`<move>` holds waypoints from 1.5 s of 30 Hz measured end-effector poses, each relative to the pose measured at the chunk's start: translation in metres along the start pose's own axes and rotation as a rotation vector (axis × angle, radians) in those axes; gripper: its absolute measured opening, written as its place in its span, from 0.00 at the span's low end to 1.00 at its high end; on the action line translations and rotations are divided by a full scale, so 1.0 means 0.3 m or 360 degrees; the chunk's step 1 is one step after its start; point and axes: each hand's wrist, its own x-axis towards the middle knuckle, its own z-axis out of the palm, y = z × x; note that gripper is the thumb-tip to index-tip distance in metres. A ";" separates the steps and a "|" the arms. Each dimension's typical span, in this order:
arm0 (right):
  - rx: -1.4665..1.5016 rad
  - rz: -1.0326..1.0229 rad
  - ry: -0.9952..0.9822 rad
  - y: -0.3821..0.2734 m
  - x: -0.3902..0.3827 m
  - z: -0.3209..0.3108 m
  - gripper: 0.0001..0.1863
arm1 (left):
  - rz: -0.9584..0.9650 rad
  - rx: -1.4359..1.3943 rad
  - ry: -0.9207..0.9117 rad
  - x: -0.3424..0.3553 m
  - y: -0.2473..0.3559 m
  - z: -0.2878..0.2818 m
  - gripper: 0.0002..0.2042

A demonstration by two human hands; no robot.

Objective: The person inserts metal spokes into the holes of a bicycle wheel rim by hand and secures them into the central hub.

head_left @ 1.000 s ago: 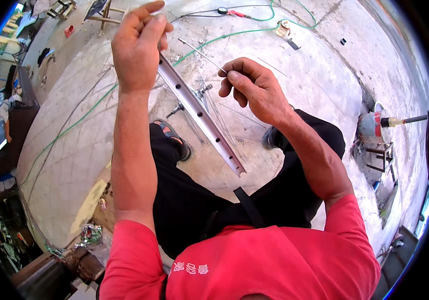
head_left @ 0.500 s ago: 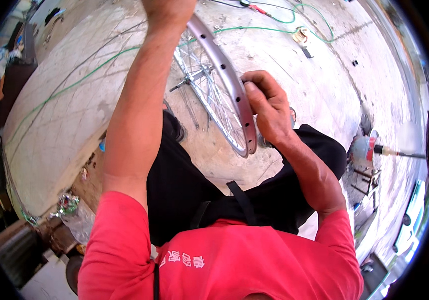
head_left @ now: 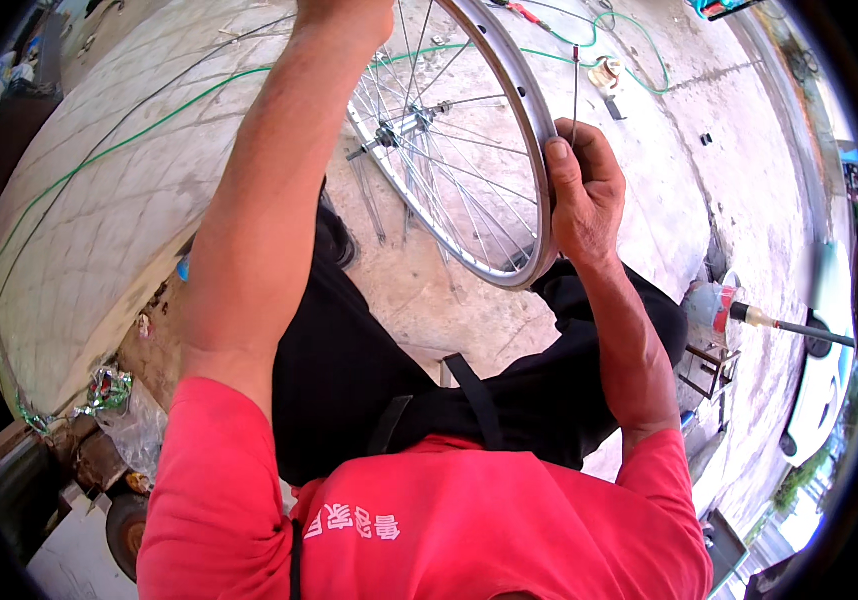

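Observation:
A spoked wheel with a silver metal rim (head_left: 536, 130) stands tilted between my knees, its spokes running to the hub (head_left: 404, 125). Small dark holes dot the rim's outer face. My right hand (head_left: 589, 190) is closed at the rim's right side, thumb pressed on the metal and fingers curled. From those fingers a thin metal rod (head_left: 576, 95) with a dark red tip points upward. My left hand (head_left: 349, 15) reaches to the top edge beside the upper part of the wheel; its fingers are cut off from view.
A green hose (head_left: 139, 120) and dark cables cross the concrete floor. Beyond the wheel lies a cream-coloured spool-like object (head_left: 604, 72). To the right stands a small metal frame (head_left: 711, 368) near a red and grey container (head_left: 714, 305). A clear plastic bag (head_left: 139, 430) sits at lower left.
The wheel has turned to show more of its spoked side and shifted right. My right hand has moved right along with the rim, and the thin rod now shows above its fingers.

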 end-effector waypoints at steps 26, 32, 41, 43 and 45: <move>-0.0229 -0.0167 0.0265 0.062 0.103 -0.034 0.18 | -0.1428 0.1209 -0.1027 -0.459 -0.333 -0.294 0.14; -0.0259 -0.0202 0.0249 0.057 0.108 -0.020 0.18 | -0.1421 0.1212 -0.1171 -0.499 -0.350 -0.263 0.19; -0.0077 -0.0222 0.0270 0.055 0.107 0.015 0.16 | -0.1356 0.1605 -0.0945 -0.506 -0.500 -0.332 0.19; -0.0090 -0.0236 0.0246 0.047 0.104 0.023 0.15 | -0.1466 0.1538 -0.0864 -0.509 -0.529 -0.347 0.18; -0.0073 -0.0241 0.0233 0.042 0.099 0.031 0.15 | -0.1661 0.1393 -0.0799 -0.499 -0.553 -0.349 0.19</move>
